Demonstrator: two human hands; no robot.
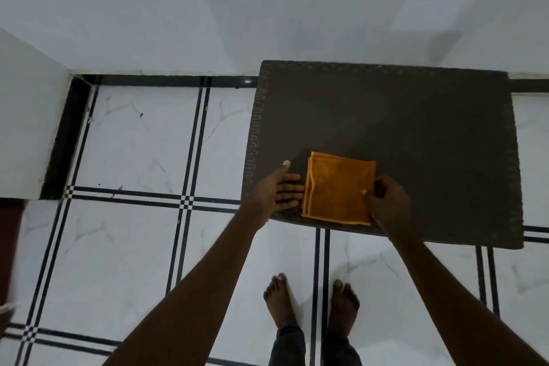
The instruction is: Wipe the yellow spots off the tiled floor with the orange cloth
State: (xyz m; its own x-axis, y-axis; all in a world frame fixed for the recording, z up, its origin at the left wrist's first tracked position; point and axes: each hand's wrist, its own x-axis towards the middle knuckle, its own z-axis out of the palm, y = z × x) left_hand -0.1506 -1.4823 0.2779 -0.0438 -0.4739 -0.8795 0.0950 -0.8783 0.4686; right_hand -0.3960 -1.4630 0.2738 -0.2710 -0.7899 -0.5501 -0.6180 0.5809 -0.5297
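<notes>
A folded orange cloth [338,189] lies flat near the front edge of a dark brown woven table [416,128]. My left hand [279,190] hovers just left of the cloth with fingers straight, apart from it or barely at its edge. My right hand [386,197] sits at the cloth's right edge with fingers curled, thumb touching the fabric. A tiny yellow spot [206,108] shows on a black grout line of the white tiled floor [133,142], left of the table.
White walls rise behind the table and at the left, with a black skirting strip [166,80] along their base. My bare feet [312,303] stand on the tiles below the table's front edge. A dark red object [9,246] sits at the far left.
</notes>
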